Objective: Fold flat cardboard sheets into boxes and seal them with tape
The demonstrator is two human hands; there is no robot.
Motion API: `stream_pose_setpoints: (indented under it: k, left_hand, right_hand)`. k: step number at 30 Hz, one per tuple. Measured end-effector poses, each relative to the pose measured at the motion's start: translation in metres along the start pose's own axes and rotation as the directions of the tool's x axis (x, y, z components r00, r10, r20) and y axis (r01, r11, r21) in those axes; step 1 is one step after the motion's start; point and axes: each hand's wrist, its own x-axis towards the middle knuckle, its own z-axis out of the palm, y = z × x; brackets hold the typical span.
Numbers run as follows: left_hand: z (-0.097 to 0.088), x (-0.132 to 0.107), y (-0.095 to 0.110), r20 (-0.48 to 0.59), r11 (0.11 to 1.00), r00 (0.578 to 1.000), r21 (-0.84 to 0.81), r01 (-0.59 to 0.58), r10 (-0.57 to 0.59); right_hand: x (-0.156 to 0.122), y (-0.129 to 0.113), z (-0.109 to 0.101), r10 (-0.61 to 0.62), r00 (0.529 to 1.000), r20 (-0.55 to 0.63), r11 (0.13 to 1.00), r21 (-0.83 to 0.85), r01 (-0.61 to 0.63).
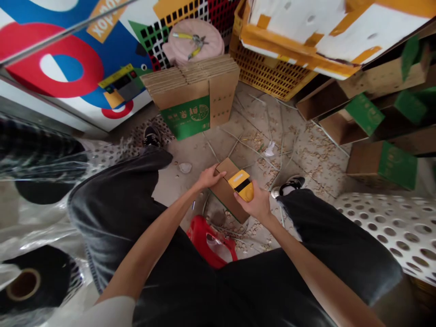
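In the head view, a small brown cardboard box (227,190) with green edges stands between my knees above the floor. My left hand (210,177) grips its upper left end, the thumb lying across the top face. My right hand (258,202) is wrapped around a yellow handheld tool with a black band (242,185). The tool's front end rests on or just over the top face of the box; I cannot tell whether they touch. Its underside is hidden. Below the box lies a red plastic object with a looped handle (200,236).
A stack of flattened cartons (194,100) stands ahead, with yellow-handled pliers (195,43) on a pink lid behind. Several folded boxes (379,165) lie at right. A yellow crate (275,75) carries a white foam box (327,32). Straps and chips litter the floor. Black film rolls (44,281) lie left.
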Motion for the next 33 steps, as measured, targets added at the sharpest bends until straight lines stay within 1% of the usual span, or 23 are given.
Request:
stream_pose_setpoints:
  k: [3,8,15,18,21,26,30,33]
  left_hand:
    - [0.001,0.003,-0.002,0.049,1.000,0.999,0.011,0.007,-0.008]
    - [0.002,0.003,0.000,0.018,0.999,0.999,0.008,0.034,-0.034]
    - [-0.003,-0.001,0.005,0.028,0.998,0.999,0.038,0.043,-0.044]
    - [-0.003,0.000,0.005,0.033,0.998,0.998,0.044,0.045,-0.046]
    - [-0.003,0.000,0.006,0.033,0.998,0.998,0.036,0.049,-0.050]
    - [-0.004,-0.002,0.008,0.044,0.998,0.997,0.019,0.054,-0.055]
    - [-0.003,-0.001,0.006,0.027,0.999,0.999,0.031,0.042,-0.043]
    - [-0.002,0.000,0.004,0.022,1.000,1.000,0.023,0.020,-0.021]
  right_hand:
    - [0.002,0.003,0.000,0.002,1.000,0.004,1.000,0.023,-0.002]
    - [0.006,0.006,-0.006,-0.005,0.998,0.066,0.998,0.056,0.001]
    - [0.007,-0.005,-0.003,-0.047,0.993,0.111,0.999,0.009,0.046]
    - [0.007,-0.008,-0.003,-0.048,0.995,0.088,0.999,0.000,0.049]
    - [0.008,-0.010,-0.007,-0.021,0.997,0.074,1.000,0.013,0.020]
    - [0.006,-0.004,-0.008,0.025,0.999,0.032,0.999,0.044,-0.027]
    - [0.004,0.001,-0.003,-0.001,0.998,0.057,0.998,0.063,-0.003]
    - [0.004,0.004,-0.001,-0.012,0.999,0.046,0.998,0.056,0.010]
